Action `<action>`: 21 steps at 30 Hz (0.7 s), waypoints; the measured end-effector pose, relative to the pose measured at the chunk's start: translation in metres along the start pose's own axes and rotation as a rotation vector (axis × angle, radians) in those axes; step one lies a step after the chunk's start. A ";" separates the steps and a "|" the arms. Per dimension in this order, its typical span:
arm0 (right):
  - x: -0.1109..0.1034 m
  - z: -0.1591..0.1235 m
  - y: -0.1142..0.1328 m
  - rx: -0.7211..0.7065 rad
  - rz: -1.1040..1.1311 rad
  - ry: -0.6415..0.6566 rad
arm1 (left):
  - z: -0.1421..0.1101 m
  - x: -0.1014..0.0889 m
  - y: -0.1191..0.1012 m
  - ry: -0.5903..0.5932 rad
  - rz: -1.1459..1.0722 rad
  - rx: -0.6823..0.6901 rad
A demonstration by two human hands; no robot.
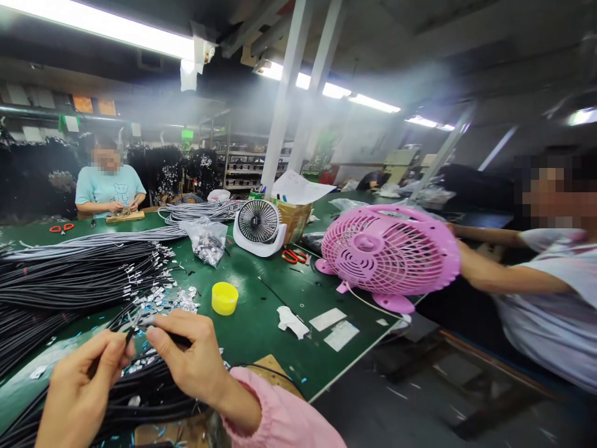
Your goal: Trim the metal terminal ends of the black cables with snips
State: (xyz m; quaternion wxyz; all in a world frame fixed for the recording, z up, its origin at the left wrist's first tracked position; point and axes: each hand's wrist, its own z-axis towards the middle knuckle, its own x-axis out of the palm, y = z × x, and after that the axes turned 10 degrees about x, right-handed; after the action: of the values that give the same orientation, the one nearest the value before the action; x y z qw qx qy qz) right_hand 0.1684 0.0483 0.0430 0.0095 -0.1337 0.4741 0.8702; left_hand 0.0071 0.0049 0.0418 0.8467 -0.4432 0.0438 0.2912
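Low in the view, my left hand (86, 379) pinches the end of a black cable (130, 335) between thumb and fingertips. My right hand (193, 354), in a pink sleeve, is closed around a slim dark tool with a grey tip (148, 321); its exact kind is unclear. The tool's tip meets or nearly meets the cable end. Beneath both hands lies a bundle of black cables (153, 389). Small silvery and blue scraps (180, 302) are scattered just beyond the fingers.
A large heap of black cables (69, 280) covers the left side. Beyond my right hand stand a yellow cup (224, 298), a bag of small parts (206, 241), a white fan (258, 227) and red-handled scissors (295, 256). A pink fan (387, 249) stands at right, beside a co-worker (545, 298).
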 end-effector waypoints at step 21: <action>0.000 0.001 -0.042 -0.324 -0.071 0.151 | 0.006 -0.027 0.009 0.560 -0.264 -0.321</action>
State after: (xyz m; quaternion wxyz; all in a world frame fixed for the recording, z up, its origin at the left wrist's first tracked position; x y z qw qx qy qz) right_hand 0.1738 0.0721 0.0085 -0.0172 -0.2150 0.3218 0.9219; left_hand -0.0211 0.0019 0.0475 0.7518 -0.6351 0.1703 0.0495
